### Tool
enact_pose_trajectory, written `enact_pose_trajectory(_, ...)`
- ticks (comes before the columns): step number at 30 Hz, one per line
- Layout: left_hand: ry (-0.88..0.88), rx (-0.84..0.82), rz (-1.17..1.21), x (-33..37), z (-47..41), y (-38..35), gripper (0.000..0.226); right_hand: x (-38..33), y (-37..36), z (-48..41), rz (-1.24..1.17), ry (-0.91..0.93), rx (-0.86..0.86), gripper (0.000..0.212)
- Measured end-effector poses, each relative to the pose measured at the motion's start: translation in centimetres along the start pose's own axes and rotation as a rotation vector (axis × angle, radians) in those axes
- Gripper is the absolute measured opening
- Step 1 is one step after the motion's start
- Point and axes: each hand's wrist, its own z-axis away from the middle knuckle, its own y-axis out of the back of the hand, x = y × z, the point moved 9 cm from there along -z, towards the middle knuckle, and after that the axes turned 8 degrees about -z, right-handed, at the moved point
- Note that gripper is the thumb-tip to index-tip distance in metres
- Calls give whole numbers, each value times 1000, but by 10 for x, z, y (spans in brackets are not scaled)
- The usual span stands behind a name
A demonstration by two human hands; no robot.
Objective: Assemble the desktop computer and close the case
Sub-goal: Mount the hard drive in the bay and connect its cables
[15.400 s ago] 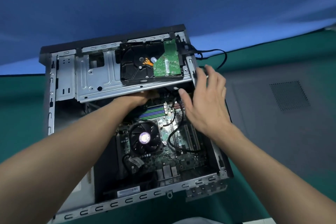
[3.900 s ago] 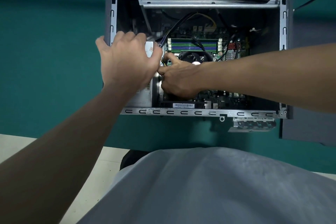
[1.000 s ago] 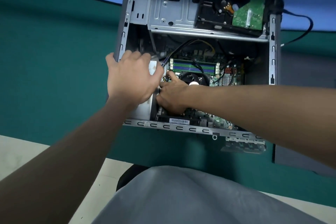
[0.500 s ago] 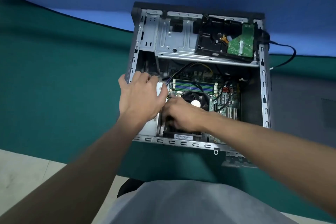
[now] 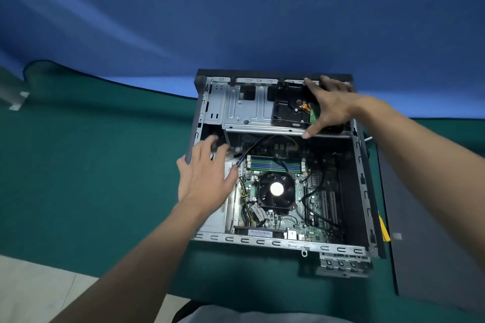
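Head view: the open case [image 5: 262, 242] lies on a green mat [image 5: 91, 178], with a grey panel [image 5: 420, 244] just beside it on the right. The left hand [image 5: 207, 181] hovers flat and holding nothing over the power supply [image 5: 217, 219]. The right hand [image 5: 330, 107] is spread wide across the drive [image 5: 288, 107], partly hiding it, with its thumb at the cage [image 5: 246, 110] edge.

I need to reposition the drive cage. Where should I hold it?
Probably take the drive cage from above at the hard drive end, thumb on its near lip, fingers over the far rim: it is a flat tray with folded edges, and the right hand spans there.
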Motion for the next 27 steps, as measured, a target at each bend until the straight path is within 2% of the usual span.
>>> enact_pose_trajectory(2, -29, -35, -46, 4, 3, 0, 38, 1, 10, -1, 36, 7, 20, 140)
enact_pose_trajectory(7, -22, -71, -47, 4, 4, 2, 39, -6, 20, 15, 75, 11, 123, 104)
enact_pose_trajectory(12, -25, -97, -11, 4, 4, 3, 43, -26, 42, 40, 19, -9, 243, 90)
enact_pose_trajectory(15, -8, 27, 93, 15, 2, 18, 38, -35, 48, 60, -126, -91, 290, 94)
enact_pose_trajectory(17, 18, 135, 351, 30, 0, 41, 33, -41, 39, 77, -241, -148, 321, 101)
enact_pose_trajectory(18, 61, 125, 574, 38, -2, 49, 34, -44, 31, 85, -297, -177, 334, 105)
enact_pose_trajectory(20, 217, -98, 1189, 59, -8, 45, 38, -50, 13, 102, -387, -233, 360, 114)
enact_pose_trajectory(22, 372, -364, 1726, 92, -8, 39, 41, -57, -6, 117, -443, -284, 394, 114)
enact_pose_trajectory(24, 453, -441, 1914, 109, -8, 34, 38, -59, -21, 130, -486, -337, 422, 109)
enact_pose_trajectory(27, 492, -433, 1845, 113, -1, 22, 29, -50, -40, 144, -612, -310, 411, 95)
